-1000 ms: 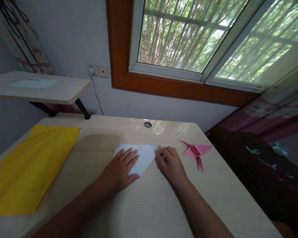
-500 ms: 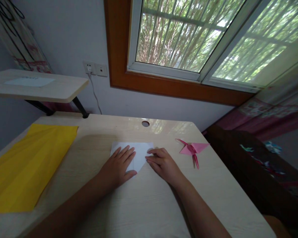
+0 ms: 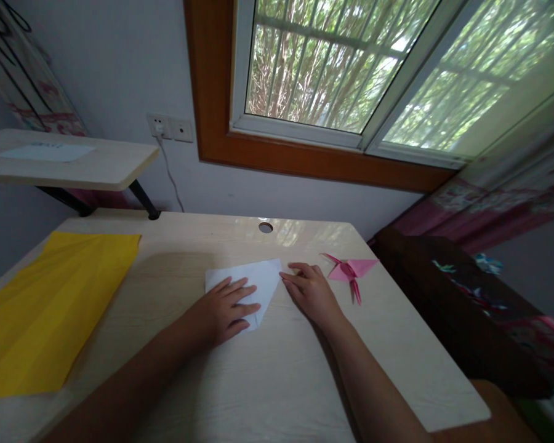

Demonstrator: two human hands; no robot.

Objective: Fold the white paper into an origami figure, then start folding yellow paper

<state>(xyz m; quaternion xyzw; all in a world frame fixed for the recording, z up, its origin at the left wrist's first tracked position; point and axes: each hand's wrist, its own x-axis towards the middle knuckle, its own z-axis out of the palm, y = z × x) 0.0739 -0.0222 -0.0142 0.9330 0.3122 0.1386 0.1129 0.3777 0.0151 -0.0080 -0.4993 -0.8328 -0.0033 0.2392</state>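
A folded sheet of white paper [image 3: 265, 277] lies on the desk in front of me, its lower right side running at a slant. My left hand [image 3: 228, 307] rests flat on it with the fingers spread, covering its lower left part. At the paper's right corner is my right hand [image 3: 310, 292], its fingers loosely bent and slightly apart. One fingertip is at the paper's edge; whether it touches is hard to tell. Beyond the right hand lies a pink folded paper crane [image 3: 353, 271].
Yellow paper [image 3: 60, 307] covers the desk's left side. A raised shelf [image 3: 120, 169] on black legs holds a white sheet [image 3: 46, 152]. A round cable hole [image 3: 265, 227] is near the desk's back edge, below the window [image 3: 323, 67]. A dark bench with small items [image 3: 487, 264] stands at right.
The white paper has turned slightly counterclockwise, its right corner now higher. My left fingers have spread wider, and my right hand has shifted slightly right and up. The view has shifted a little.
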